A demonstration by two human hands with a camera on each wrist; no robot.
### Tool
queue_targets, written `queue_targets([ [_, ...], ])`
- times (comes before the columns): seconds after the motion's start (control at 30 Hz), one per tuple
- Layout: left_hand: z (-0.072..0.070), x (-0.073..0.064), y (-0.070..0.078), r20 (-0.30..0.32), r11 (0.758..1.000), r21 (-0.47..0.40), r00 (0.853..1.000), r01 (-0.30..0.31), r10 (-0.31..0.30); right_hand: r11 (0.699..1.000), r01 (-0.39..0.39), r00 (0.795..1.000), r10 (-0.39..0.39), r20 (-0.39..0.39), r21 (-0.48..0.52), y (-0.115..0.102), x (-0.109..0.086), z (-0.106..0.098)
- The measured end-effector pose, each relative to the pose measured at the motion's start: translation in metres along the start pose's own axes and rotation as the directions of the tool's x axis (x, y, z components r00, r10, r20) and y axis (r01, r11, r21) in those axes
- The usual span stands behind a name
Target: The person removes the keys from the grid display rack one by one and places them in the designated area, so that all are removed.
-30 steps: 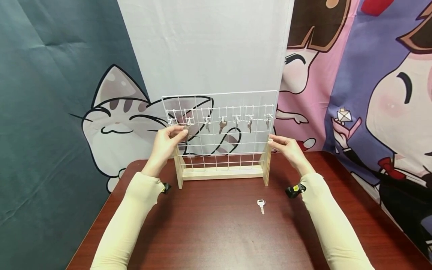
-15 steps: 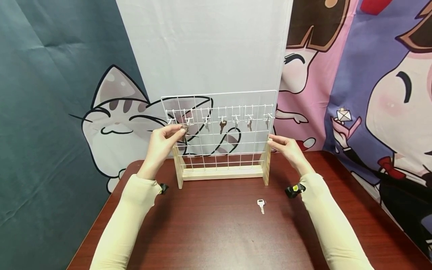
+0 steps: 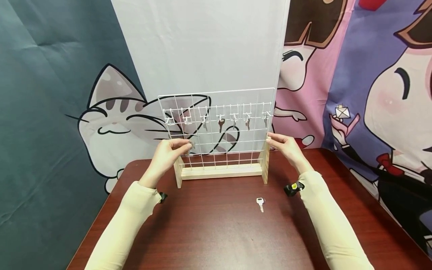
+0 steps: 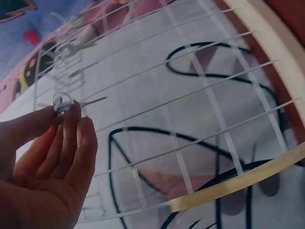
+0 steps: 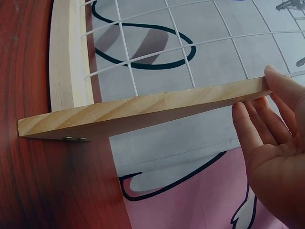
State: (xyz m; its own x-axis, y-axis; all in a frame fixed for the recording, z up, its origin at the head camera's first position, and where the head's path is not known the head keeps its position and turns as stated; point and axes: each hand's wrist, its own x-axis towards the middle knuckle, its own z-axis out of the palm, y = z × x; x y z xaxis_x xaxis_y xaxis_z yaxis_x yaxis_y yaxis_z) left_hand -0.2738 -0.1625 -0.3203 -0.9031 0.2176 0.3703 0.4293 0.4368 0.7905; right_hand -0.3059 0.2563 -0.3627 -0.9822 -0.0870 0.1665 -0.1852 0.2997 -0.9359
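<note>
Key [image 4: 62, 105]: pinched in left hand [image 3: 165, 154] below hooks [image 3: 187, 120]; apparently transfer step. Next: steady upright [image 5: 143, 106], pinched in right hand [image 3: 287, 150], during carry.

Room to pass lay over the worktop [image 3: 209, 225] in front, above the loose key [image 3: 260, 204]; behind, the wire grid [image 3: 213, 143], hanging keys [image 3: 221, 125] and wooden base [image 3: 221, 172] barred it.
</note>
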Motion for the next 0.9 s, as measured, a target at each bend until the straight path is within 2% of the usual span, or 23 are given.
queue_targets([
  [0.1,0.009,-0.003,-0.008,0.065,0.998,-0.036,0.997,0.047,-0.045,1.000,0.005,1.000,-0.005,0.002,0.001,0.000,0.001,0.000],
  [0.27,0.026,-0.011,-0.022,0.153,0.985,-0.110,0.982,0.132,-0.114,1.000,0.011,1.000,-0.011,-0.005,0.015,0.001,0.002,0.000],
  [0.47,0.048,-0.024,-0.044,0.236,0.948,-0.226,0.957,0.225,-0.171,0.999,0.019,1.000,-0.019,-0.005,0.050,0.003,0.003,0.001],
  [0.6,0.066,-0.032,-0.055,0.285,0.914,-0.301,0.940,0.272,-0.186,0.998,0.020,1.000,-0.020,0.001,0.058,0.005,0.004,0.001],
  [0.7,0.078,-0.037,-0.060,0.306,0.897,-0.336,0.934,0.287,-0.184,0.998,0.019,1.000,-0.019,0.004,0.063,0.006,0.004,0.001],
  [0.9,0.099,-0.044,-0.062,0.356,0.876,-0.373,0.919,0.304,-0.167,0.997,0.015,1.000,-0.015,0.001,0.075,0.010,0.006,0.000],
])
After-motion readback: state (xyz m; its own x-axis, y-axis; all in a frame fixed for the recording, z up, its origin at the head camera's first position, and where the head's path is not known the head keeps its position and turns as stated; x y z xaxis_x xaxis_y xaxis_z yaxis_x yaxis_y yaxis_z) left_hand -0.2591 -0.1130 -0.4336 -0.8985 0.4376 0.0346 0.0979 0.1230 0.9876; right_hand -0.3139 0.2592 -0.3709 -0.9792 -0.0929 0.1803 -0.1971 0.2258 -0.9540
